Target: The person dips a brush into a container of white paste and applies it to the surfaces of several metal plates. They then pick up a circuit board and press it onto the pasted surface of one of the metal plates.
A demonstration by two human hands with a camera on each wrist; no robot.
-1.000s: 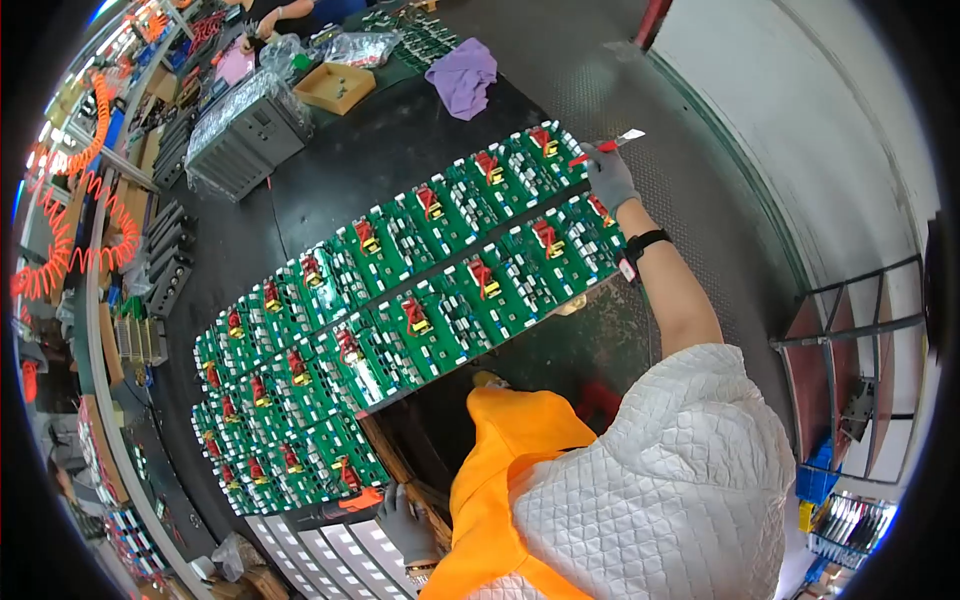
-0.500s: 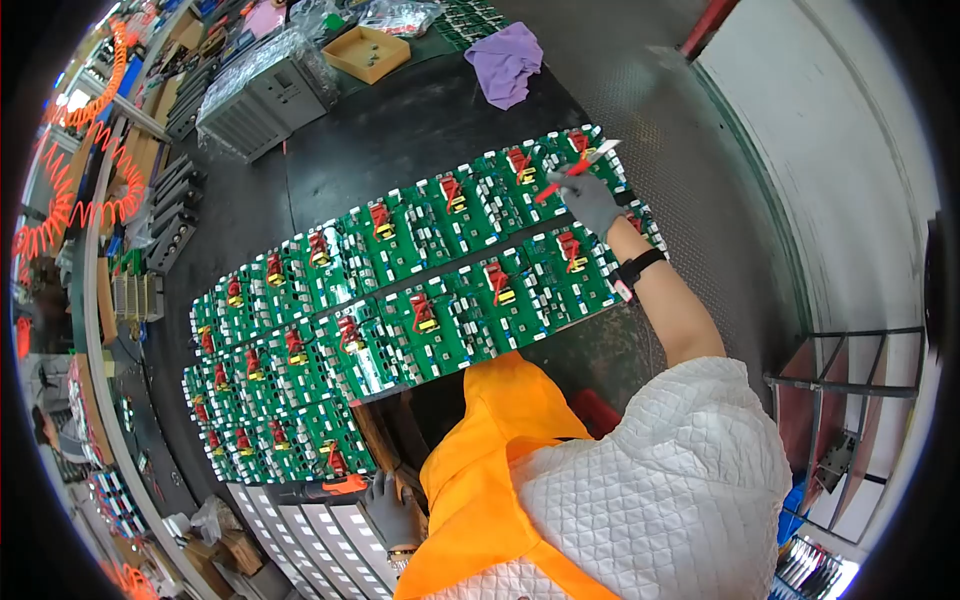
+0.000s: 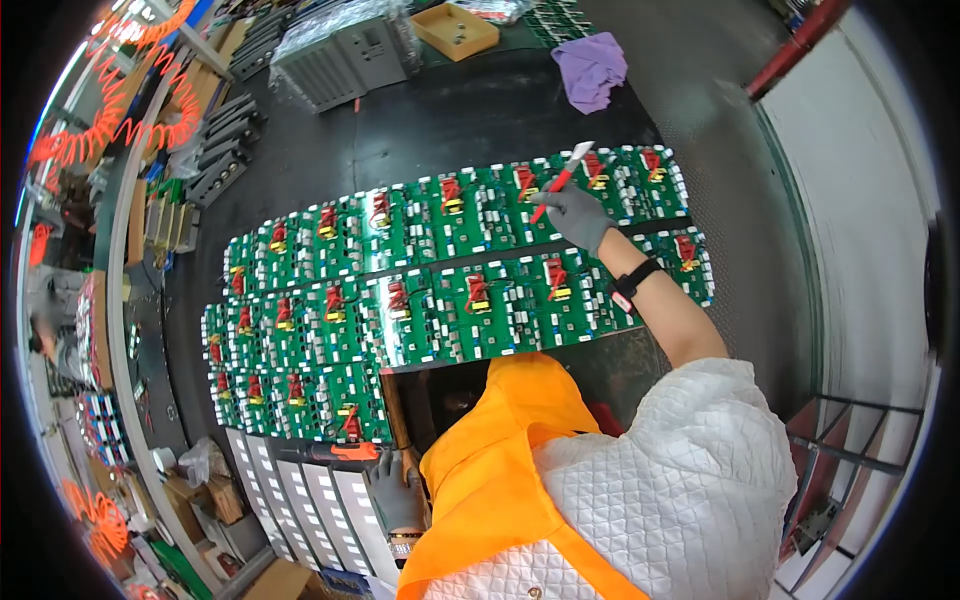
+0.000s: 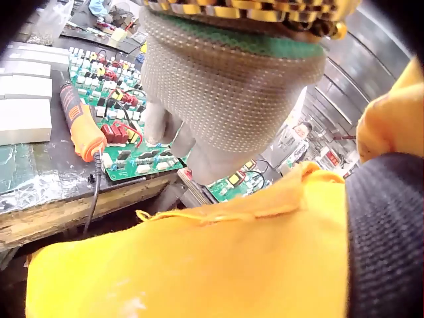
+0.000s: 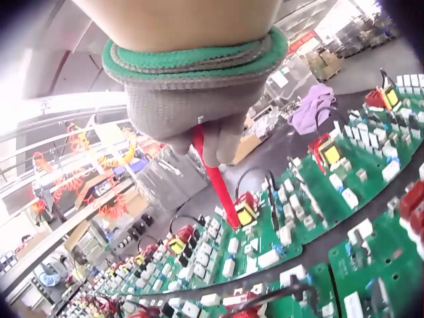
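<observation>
Two long rows of green circuit boards [image 3: 450, 260] with red and yellow parts cover the black table [image 3: 450, 110]. My right hand [image 3: 578, 215], in a grey glove, grips a red-handled tool [image 3: 558, 182] with a white tip over the far row; the right wrist view shows that red-handled tool [image 5: 218, 185] slanting down from my right hand [image 5: 199, 126] toward a board [image 5: 265, 238]. My gloved left hand [image 3: 395, 495] rests at the table's near edge beside an orange and black screwdriver [image 3: 335, 452]. In the left wrist view my left hand [image 4: 199, 132] has fingers touching a board corner, next to the screwdriver [image 4: 79, 122].
A purple cloth [image 3: 592, 68], a yellow tray [image 3: 455, 30] and a plastic-wrapped grey metal unit [image 3: 340, 50] lie at the table's far end. Silver panels [image 3: 300, 500] line the near left edge. Orange coiled hoses [image 3: 110, 110] hang at left. A metal rack [image 3: 850, 440] stands at right.
My right hand has carried the red-handled tool leftward along the far row, away from its right end. The left hand has stayed by the screwdriver. The head view has swung.
</observation>
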